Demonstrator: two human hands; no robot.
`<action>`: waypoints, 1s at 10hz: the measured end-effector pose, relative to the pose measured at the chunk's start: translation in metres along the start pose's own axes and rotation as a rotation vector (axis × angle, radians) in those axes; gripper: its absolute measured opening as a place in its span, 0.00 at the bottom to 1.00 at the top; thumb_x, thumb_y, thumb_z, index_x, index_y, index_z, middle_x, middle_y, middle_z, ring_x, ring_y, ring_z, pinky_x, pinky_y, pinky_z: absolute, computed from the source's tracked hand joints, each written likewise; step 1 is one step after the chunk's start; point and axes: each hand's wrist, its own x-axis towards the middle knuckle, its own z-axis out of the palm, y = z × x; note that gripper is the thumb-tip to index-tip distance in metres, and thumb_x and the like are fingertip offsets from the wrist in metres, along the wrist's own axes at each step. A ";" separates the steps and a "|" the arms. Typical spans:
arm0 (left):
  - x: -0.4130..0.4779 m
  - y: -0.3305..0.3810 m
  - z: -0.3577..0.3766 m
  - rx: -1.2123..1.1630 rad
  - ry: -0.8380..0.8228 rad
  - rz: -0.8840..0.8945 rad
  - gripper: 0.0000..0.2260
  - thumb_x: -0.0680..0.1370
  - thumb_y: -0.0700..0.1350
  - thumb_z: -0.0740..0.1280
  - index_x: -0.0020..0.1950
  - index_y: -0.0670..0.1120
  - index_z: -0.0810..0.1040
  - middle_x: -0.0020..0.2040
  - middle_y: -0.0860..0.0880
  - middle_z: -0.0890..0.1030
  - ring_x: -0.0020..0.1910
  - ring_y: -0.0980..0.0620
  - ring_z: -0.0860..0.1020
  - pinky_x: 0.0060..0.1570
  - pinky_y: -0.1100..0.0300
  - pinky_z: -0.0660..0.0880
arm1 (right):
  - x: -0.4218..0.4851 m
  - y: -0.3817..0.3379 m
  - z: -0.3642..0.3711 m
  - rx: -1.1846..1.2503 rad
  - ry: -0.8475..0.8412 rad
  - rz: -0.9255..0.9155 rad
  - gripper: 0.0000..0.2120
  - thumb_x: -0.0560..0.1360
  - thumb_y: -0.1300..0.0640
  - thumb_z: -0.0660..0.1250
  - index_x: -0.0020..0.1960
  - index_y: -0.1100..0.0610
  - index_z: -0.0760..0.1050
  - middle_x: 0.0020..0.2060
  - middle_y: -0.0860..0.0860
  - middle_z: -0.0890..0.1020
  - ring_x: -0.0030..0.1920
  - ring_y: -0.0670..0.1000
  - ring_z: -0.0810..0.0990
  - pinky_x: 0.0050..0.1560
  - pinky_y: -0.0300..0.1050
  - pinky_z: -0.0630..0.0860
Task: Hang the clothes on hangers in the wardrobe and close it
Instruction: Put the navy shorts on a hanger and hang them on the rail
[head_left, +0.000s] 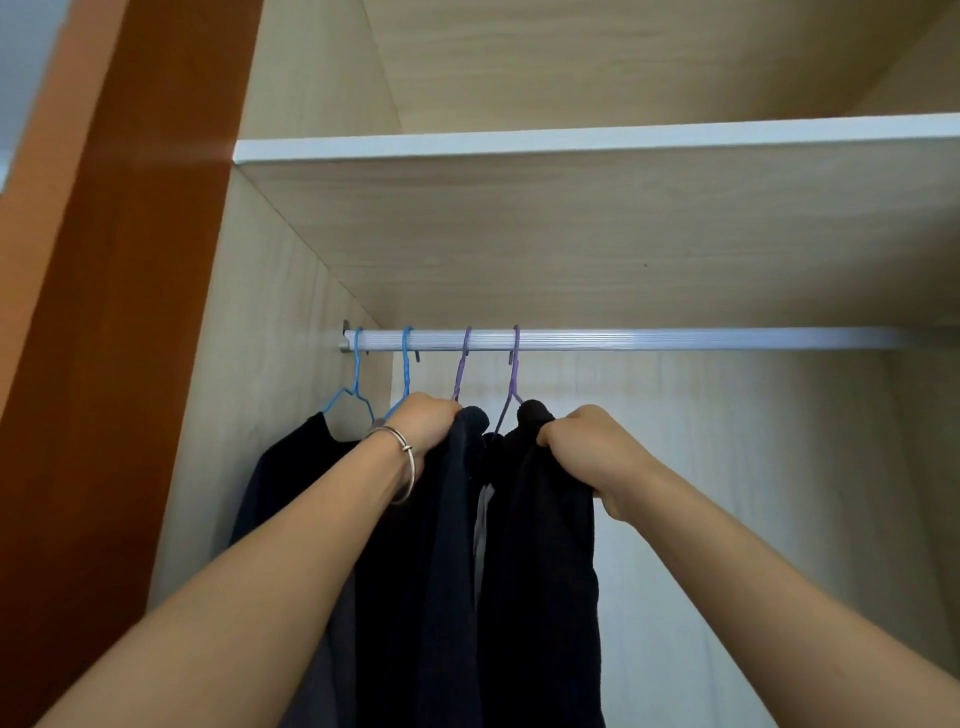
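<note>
The left hand (426, 423) was curled around the bunched top of a navy garment (454, 545), which fell away at its 5 o'clock beneath a purple hanger (461, 366). The right hand (587, 449) pinched the shoulder of a black garment (540, 545) at its 9 o'clock, under a second purple hanger (514, 374). Both hooks sat over the rail (675, 339) at the hands' 12 o'clock, though how well either garment sat on its hanger was hard to tell, and toward 9 o'clock a blue hanger (405, 369) and an end blue hanger (357, 374) carrying a dark top (291, 467) crowded against the wardrobe wall (249, 415).
</note>
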 end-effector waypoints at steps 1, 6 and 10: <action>0.001 -0.002 0.000 0.005 -0.011 -0.013 0.12 0.77 0.39 0.60 0.33 0.45 0.68 0.33 0.48 0.71 0.31 0.52 0.71 0.45 0.55 0.73 | -0.001 -0.001 0.001 -0.030 -0.053 0.000 0.08 0.76 0.61 0.56 0.38 0.59 0.67 0.32 0.52 0.70 0.31 0.50 0.70 0.29 0.38 0.66; -0.001 0.000 0.000 0.102 0.042 -0.050 0.16 0.79 0.37 0.55 0.31 0.46 0.63 0.32 0.50 0.66 0.30 0.55 0.65 0.33 0.64 0.67 | 0.001 0.005 0.013 -0.109 -0.083 -0.022 0.07 0.73 0.65 0.55 0.37 0.59 0.64 0.32 0.52 0.67 0.31 0.52 0.66 0.28 0.38 0.62; -0.018 0.000 -0.001 0.017 0.081 -0.078 0.11 0.77 0.43 0.59 0.45 0.37 0.75 0.43 0.41 0.78 0.40 0.45 0.76 0.42 0.59 0.73 | -0.005 0.006 0.017 -0.327 -0.085 -0.121 0.15 0.73 0.64 0.54 0.31 0.51 0.57 0.32 0.50 0.67 0.36 0.52 0.68 0.35 0.42 0.64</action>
